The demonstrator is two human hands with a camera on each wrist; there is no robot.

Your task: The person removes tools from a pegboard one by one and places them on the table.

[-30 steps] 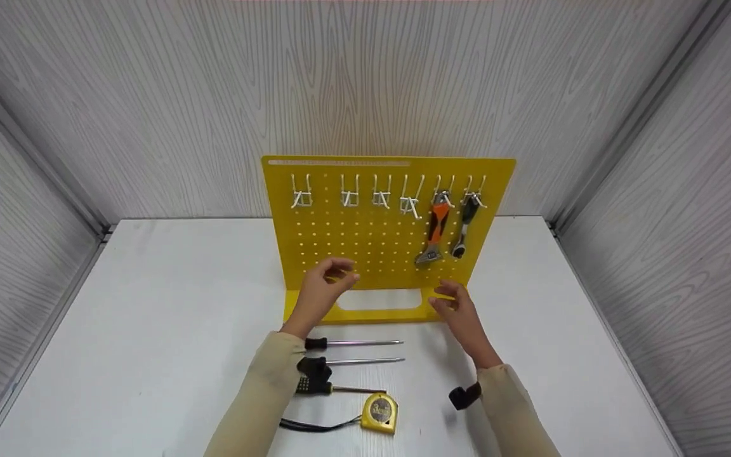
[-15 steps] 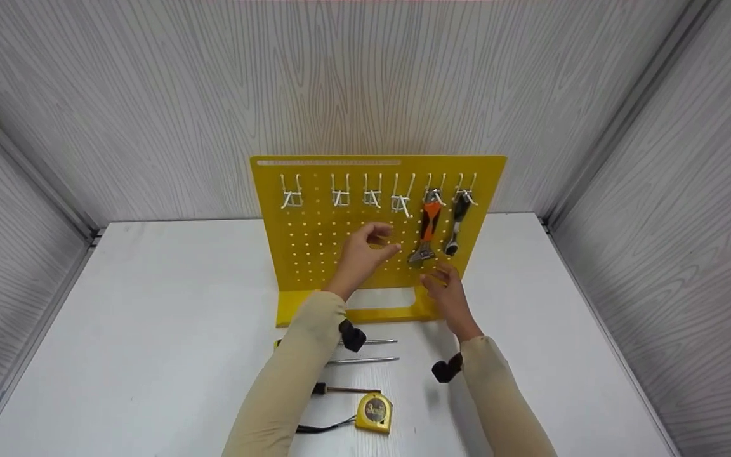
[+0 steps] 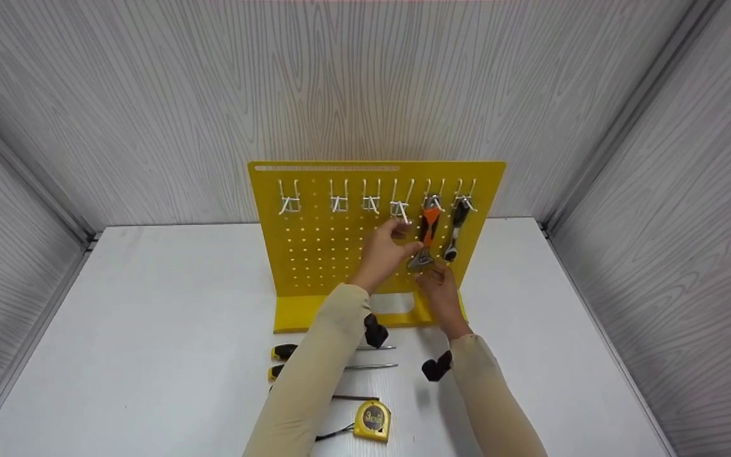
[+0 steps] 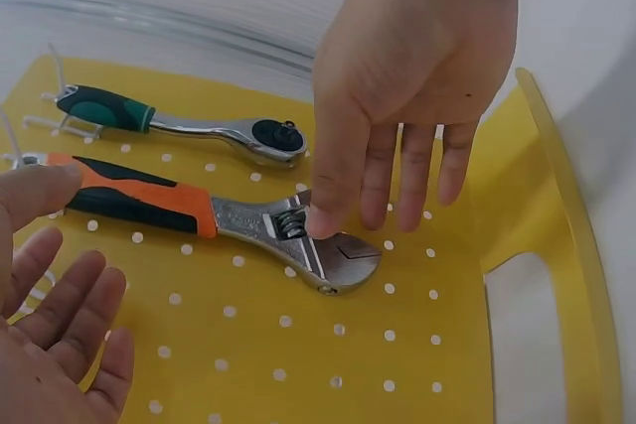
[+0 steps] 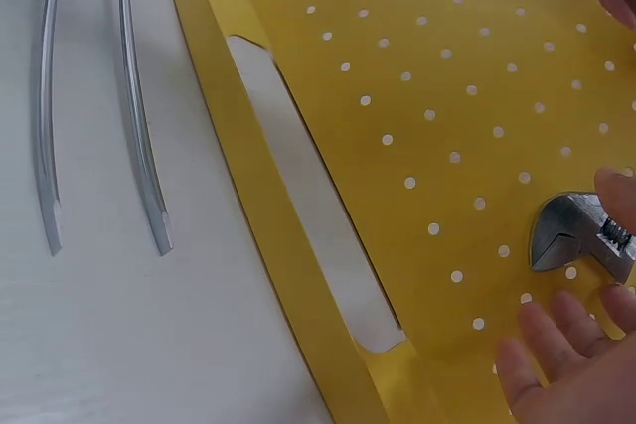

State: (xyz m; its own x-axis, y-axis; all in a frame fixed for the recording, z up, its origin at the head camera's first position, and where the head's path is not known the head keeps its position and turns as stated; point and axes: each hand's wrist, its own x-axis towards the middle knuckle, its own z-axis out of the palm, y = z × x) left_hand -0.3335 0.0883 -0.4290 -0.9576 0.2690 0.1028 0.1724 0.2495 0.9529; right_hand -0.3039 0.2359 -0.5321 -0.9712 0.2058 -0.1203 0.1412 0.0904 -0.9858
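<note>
An adjustable wrench with an orange and black handle (image 3: 429,223) hangs from a hook on the yellow pegboard (image 3: 315,254), its metal head (image 4: 343,260) low. My left hand (image 3: 381,255) is left of it, fingers apart and loosely bent; in the left wrist view this hand's thumb (image 4: 45,189) lies at the handle's upper part. Beside the wrench head is my right hand (image 3: 441,295), its thumb at the head and its fingers (image 4: 412,171) extended. Neither hand is curled round the wrench. A ratchet with a dark green grip (image 4: 104,109) hangs next to it.
Several white hooks (image 3: 339,203) line the pegboard's upper part. On the white table in front lie screwdrivers (image 3: 284,351), partly hidden by the left sleeve, and a yellow tape measure (image 3: 372,420) with a black strap. Grey wood-grain walls (image 3: 150,114) surround the table.
My left hand has moved right and up across the pegboard to the hanging wrench. My right hand has moved slightly left and up to the wrench head.
</note>
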